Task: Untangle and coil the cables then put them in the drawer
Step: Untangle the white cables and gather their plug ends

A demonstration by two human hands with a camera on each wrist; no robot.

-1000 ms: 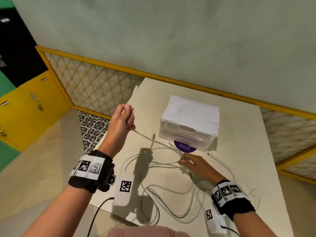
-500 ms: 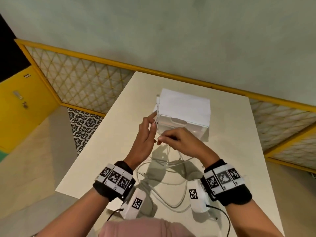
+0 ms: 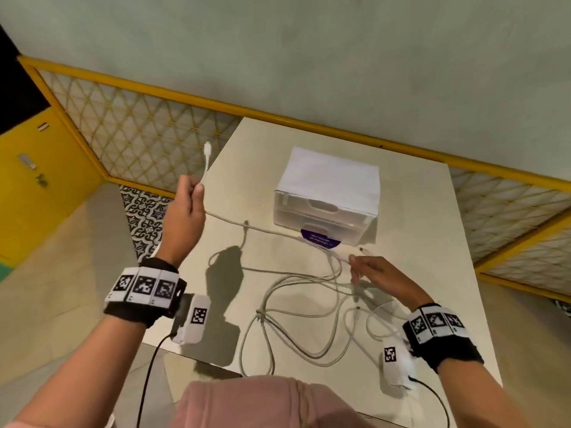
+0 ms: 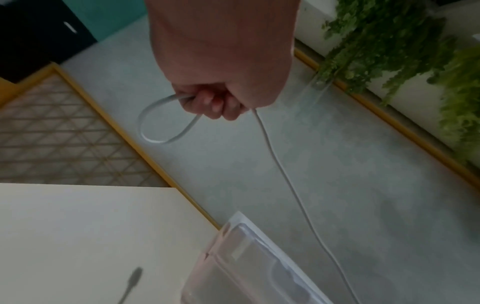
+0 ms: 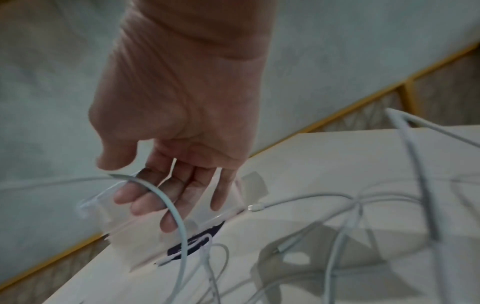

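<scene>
Left hand (image 3: 185,211) raised, fist gripping white cable (image 3: 265,230) to draw it taut. Right hand (image 3: 380,276), fingers loosely open, cable seemingly sliding over them, guiding. Tangle (image 3: 293,319) near; drawer unit (image 3: 327,196) far, closed.

We are looking along our right hand (image 5: 179,123), whose fingers (image 5: 145,203) are hanging nearly straight with a white cable (image 5: 166,203) arching across their front. Just beyond the fingertips a clear drawer box (image 5: 249,185) is standing on the table (image 5: 363,156), and to the right of the hand more white cables (image 5: 345,205) are lying tangled.
</scene>
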